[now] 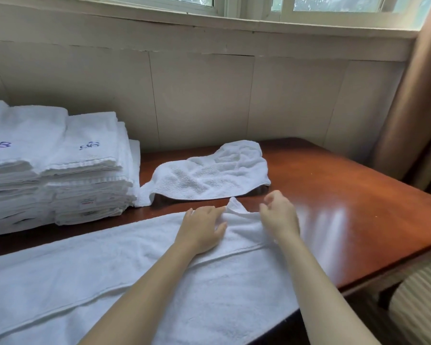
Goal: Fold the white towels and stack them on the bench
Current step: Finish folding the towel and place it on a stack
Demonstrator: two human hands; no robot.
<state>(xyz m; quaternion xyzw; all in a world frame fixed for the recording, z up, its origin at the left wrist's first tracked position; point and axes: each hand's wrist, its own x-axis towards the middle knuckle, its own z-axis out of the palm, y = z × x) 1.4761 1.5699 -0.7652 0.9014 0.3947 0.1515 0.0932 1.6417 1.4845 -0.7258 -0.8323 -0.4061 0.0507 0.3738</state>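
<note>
Bare bench [334, 195] right; towel stacks [60, 170] block the left.

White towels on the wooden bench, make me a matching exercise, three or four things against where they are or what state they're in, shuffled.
Things:
1. Stack of folded white towels
2. Small crumpled white towel
3. Long white towel
4. Brown curtain

States:
A. Spread flat under both hands
B. Hanging at the right edge
C. Piled at the left, blue embroidery on top
D. Lying loose mid-bench by the wall

Pairs: 1-C, 2-D, 3-A, 4-B
</note>
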